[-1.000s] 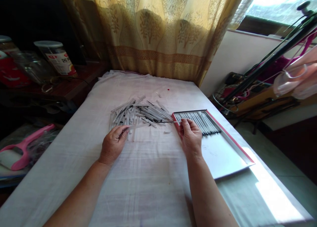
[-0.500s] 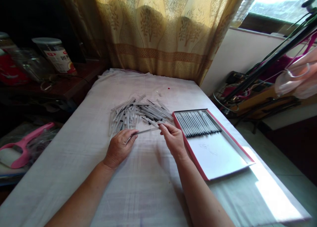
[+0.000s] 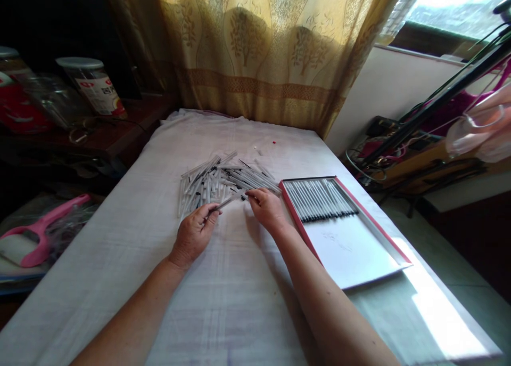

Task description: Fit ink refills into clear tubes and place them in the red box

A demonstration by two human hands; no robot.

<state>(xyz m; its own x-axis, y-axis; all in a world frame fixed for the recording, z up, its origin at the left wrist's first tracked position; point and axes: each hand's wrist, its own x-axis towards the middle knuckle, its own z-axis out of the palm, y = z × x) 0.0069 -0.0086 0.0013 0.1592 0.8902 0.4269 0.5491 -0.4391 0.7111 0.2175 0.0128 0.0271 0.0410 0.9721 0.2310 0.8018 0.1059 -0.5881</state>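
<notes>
A loose pile of thin clear pens (image 3: 217,179) lies on the white cloth. My left hand (image 3: 195,233) rests just below the pile, fingers curled round one clear pen (image 3: 228,201). My right hand (image 3: 266,210) pinches the far end of that same pen at the pile's near edge. To the right lies a shallow red-edged tray (image 3: 361,249) with a neat row of pens (image 3: 319,198) across its far end.
A white cloth (image 3: 223,302) covers the table. A yellow patterned curtain (image 3: 259,51) hangs behind it. Jars (image 3: 93,91) stand on a dark shelf at the left, a pink tool (image 3: 43,233) lies below. Cables and a dark stand (image 3: 431,110) crowd the right side.
My right hand left the tray and moved left to the pile's edge. It now shares a pen with my left hand, which has shifted slightly right.
</notes>
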